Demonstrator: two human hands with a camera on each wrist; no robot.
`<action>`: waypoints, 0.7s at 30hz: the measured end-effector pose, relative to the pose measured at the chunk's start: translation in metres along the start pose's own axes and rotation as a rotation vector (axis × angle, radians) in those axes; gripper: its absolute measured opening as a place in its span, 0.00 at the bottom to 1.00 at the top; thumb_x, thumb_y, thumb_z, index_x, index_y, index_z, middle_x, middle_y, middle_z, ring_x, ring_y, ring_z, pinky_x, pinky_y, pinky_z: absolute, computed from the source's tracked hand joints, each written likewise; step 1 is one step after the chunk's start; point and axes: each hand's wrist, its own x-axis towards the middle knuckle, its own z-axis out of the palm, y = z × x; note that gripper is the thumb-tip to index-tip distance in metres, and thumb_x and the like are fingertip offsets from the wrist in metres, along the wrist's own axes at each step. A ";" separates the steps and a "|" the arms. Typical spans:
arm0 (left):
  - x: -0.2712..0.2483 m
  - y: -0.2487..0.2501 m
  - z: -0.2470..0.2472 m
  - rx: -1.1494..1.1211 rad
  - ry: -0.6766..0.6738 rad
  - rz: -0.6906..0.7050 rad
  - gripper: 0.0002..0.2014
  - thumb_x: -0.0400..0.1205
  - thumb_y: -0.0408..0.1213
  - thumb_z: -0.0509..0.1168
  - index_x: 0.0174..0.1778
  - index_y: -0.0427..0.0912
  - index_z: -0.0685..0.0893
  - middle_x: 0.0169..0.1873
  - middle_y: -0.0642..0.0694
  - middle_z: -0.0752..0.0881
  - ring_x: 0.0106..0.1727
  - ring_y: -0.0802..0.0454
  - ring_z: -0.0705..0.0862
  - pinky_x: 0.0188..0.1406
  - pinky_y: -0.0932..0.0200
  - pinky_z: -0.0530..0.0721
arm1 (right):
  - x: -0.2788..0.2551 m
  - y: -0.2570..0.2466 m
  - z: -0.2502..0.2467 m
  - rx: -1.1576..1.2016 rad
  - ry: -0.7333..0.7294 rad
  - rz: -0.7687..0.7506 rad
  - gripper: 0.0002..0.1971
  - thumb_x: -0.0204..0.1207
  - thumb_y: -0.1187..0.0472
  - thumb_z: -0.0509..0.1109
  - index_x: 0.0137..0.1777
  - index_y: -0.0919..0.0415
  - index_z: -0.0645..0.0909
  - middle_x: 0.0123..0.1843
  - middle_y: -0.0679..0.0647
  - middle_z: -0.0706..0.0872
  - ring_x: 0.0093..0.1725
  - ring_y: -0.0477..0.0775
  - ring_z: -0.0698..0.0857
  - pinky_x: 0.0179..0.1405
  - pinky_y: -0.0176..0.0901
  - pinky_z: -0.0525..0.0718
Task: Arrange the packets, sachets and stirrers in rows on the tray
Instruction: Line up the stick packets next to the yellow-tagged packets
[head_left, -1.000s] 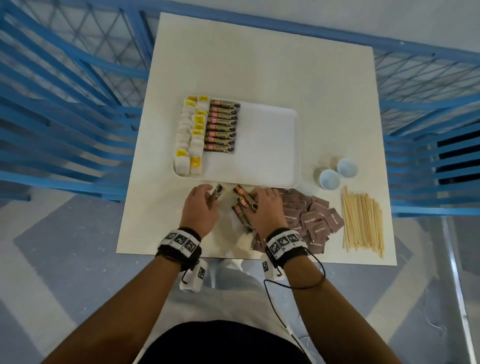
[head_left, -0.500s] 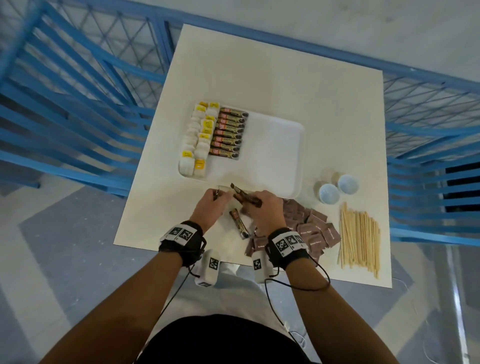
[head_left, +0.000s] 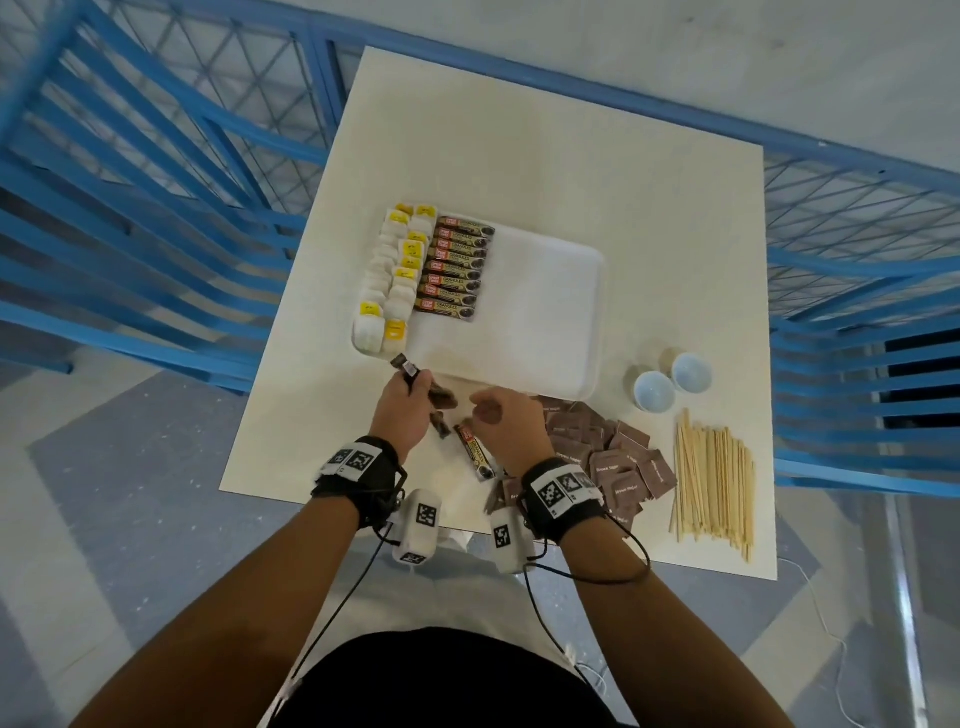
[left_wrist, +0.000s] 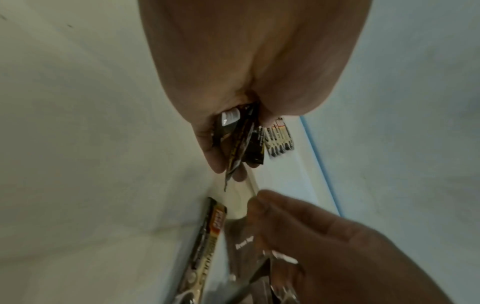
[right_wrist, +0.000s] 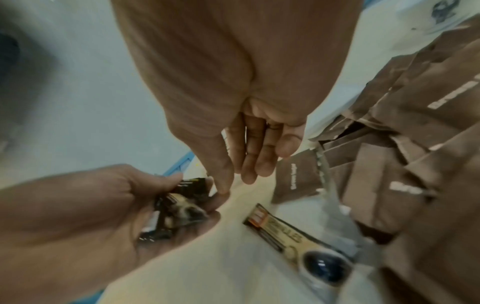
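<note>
My left hand grips a small bundle of dark coffee stick sachets just in front of the white tray. The right hand hovers beside it with relaxed fingers, holding nothing. One coffee stick lies loose on the table between my wrists. On the tray's left side are two rows of white and yellow packets and a row of coffee sticks. Brown sugar sachets are heaped to the right of my right hand, with wooden stirrers further right.
Two small pale blue cups stand on the table right of the tray. Blue metal railings surround the table on the left, back and right. The tray's right half is bare.
The right hand has let go of the coffee stick it held. The left hand now grips the gathered sticks and has lifted toward the tray's near edge.
</note>
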 end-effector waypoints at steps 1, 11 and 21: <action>0.002 -0.005 -0.004 -0.024 -0.009 -0.017 0.17 0.91 0.46 0.57 0.54 0.35 0.83 0.47 0.38 0.94 0.51 0.38 0.92 0.62 0.36 0.87 | -0.002 0.004 0.003 -0.038 -0.009 0.012 0.13 0.74 0.57 0.80 0.57 0.58 0.88 0.46 0.48 0.90 0.45 0.45 0.87 0.48 0.32 0.83; -0.006 0.002 -0.019 -0.188 -0.080 -0.147 0.04 0.92 0.30 0.55 0.55 0.38 0.74 0.42 0.37 0.88 0.41 0.38 0.93 0.34 0.47 0.89 | -0.007 0.000 0.016 -0.376 -0.072 0.007 0.08 0.76 0.53 0.75 0.49 0.55 0.87 0.50 0.51 0.82 0.60 0.55 0.77 0.66 0.52 0.76; 0.008 0.048 -0.055 -0.186 -0.191 -0.155 0.10 0.88 0.39 0.68 0.43 0.41 0.80 0.21 0.50 0.68 0.18 0.52 0.63 0.22 0.59 0.68 | 0.027 -0.065 -0.002 0.277 0.059 0.020 0.10 0.71 0.62 0.84 0.49 0.58 0.87 0.42 0.53 0.91 0.34 0.47 0.89 0.32 0.31 0.82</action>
